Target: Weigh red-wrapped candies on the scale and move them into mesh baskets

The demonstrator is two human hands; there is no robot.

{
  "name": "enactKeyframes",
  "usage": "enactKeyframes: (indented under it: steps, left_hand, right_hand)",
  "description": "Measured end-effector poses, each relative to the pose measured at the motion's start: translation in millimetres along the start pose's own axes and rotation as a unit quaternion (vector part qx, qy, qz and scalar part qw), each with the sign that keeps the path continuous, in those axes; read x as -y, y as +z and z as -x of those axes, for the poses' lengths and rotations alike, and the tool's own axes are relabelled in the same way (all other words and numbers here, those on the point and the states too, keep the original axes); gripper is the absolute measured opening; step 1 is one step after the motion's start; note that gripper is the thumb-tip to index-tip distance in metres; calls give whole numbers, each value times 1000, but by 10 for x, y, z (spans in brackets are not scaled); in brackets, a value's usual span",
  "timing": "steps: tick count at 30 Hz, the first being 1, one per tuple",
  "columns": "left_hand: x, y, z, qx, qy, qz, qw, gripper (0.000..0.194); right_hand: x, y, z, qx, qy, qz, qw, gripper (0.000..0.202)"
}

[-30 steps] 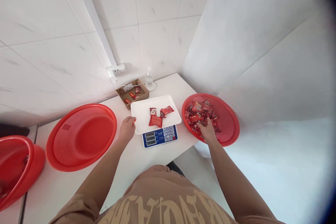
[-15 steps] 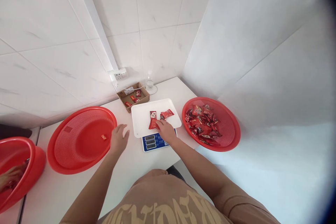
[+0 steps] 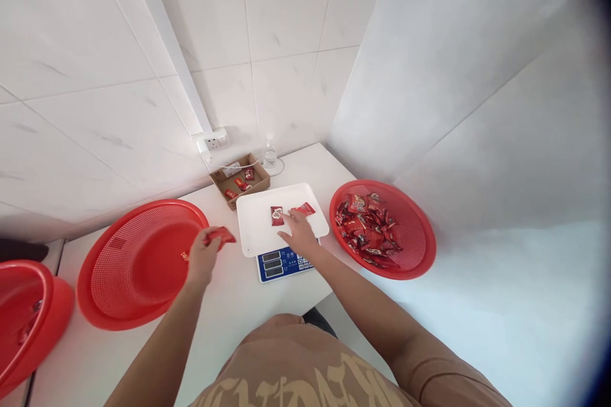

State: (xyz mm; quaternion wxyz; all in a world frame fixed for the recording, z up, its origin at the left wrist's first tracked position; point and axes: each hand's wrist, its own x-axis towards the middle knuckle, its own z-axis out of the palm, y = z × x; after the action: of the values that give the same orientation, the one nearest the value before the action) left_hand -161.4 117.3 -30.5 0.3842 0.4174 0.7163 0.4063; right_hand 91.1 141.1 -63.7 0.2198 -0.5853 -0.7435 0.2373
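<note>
My left hand (image 3: 203,257) is closed on a red snack packet (image 3: 224,235), held between the scale and the red basket (image 3: 138,324) on the left. Over the white tray of the scale (image 3: 248,232), my right hand (image 3: 300,233) has its fingers apart. A dark red packet with a white label (image 3: 277,216) lies flat on the tray, just left of my right fingertips. Another red packet (image 3: 305,208) lies beyond those fingers, partly covered by them. The scale's blue display panel (image 3: 273,265) faces me.
At the right stands a red basket (image 3: 429,235) with many packets inside. A small cardboard box (image 3: 224,184) holding several packets sits behind the tray, beside a clear bottle (image 3: 270,156) and a cable. Another red basket (image 3: 62,305) is at the far left. Walls border the table.
A red packet has left the tray and is now in my left hand, which was empty. My right hand, earlier touching that packet, has opened. The co-worker's hand in the far-left basket has gone from view.
</note>
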Motion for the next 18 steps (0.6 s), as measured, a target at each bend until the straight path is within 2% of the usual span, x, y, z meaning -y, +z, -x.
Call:
enactKeyframes:
  steps: [3, 6, 9, 12, 15, 18]
  left_hand:
    - [71, -346, -78, -85, -9, -143, 986, 51]
    - [120, -444, -56, -103, -5, -204, 974, 56]
    - [158, -329, 3, -89, 15, -234, 968, 55]
    - [185, -142, 85, -63, 68, -265, 960, 49]
    - [192, 52, 184, -35, 162, -291, 942, 39]
    - [168, 249, 255, 12, 226, -281, 933, 33]
  right_hand:
    - [-176, -46, -187, 39, 93, 84, 991, 62]
    - [-207, 66, -332, 76, 121, 112, 983, 69]
    - [-159, 239, -405, 65, 114, 137, 982, 66]
    - [-137, 333, -409, 29, 73, 168, 983, 49]
    - [-178, 310, -399, 18, 10, 184, 983, 36]
    - [-257, 224, -426, 39, -9, 186, 982, 34]
